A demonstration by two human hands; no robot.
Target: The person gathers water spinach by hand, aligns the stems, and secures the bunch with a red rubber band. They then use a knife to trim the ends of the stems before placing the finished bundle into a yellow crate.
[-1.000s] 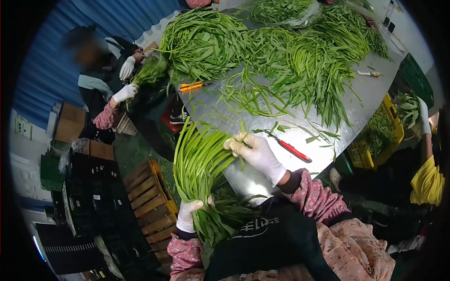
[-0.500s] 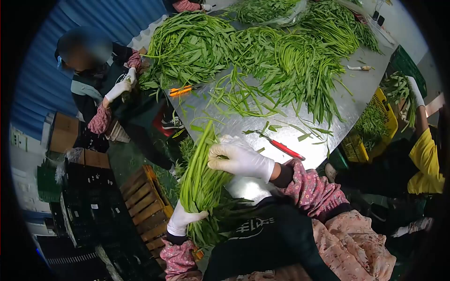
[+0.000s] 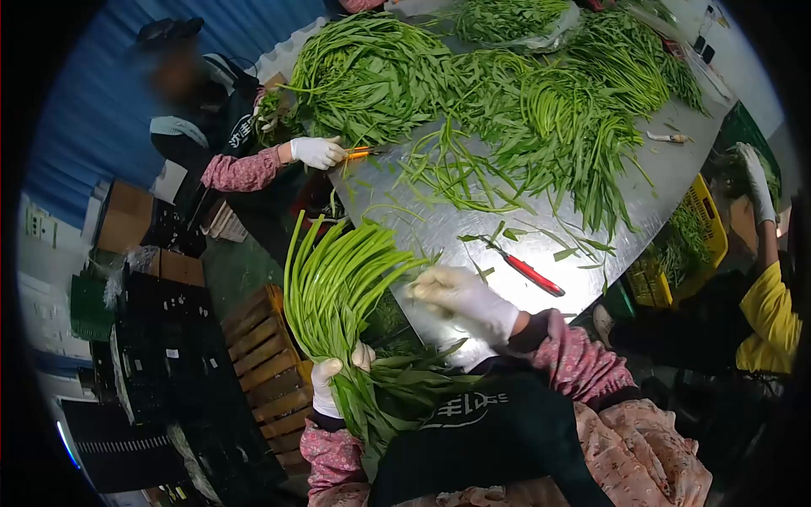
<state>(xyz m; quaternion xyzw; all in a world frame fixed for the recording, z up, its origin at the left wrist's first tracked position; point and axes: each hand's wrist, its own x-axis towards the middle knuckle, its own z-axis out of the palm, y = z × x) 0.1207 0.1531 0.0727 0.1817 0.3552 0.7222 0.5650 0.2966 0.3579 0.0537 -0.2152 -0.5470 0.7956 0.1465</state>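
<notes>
A thick bunch of water spinach point(image 3: 338, 279) is gripped low, around its leafy part, by my gloved left hand point(image 3: 328, 384). Its pale green stems fan upward, and the leaves hang toward my dark apron. My gloved right hand point(image 3: 465, 300) is beside the stem ends on the right, its fingers curled together and slightly blurred; whether a stem is between them I cannot make out. On the metal table point(image 3: 507, 228) beyond it lies a red-handled cutter point(image 3: 532, 274) among loose leaves. Large heaps of water spinach point(image 3: 566, 127) cover the table's far part.
Across the table, a co-worker's gloved hand point(image 3: 317, 153) holds an orange-handled tool point(image 3: 359, 153). Another person's gloved hand point(image 3: 754, 177) is at the right, near a yellow crate point(image 3: 714, 221) of greens. A wooden pallet point(image 3: 270, 372) and dark crates point(image 3: 169, 355) stand left.
The bunch's stems have spread out and shifted left. My right hand has come off the bunch, moving right. The co-worker at left has reached to the orange-handled tool on the table.
</notes>
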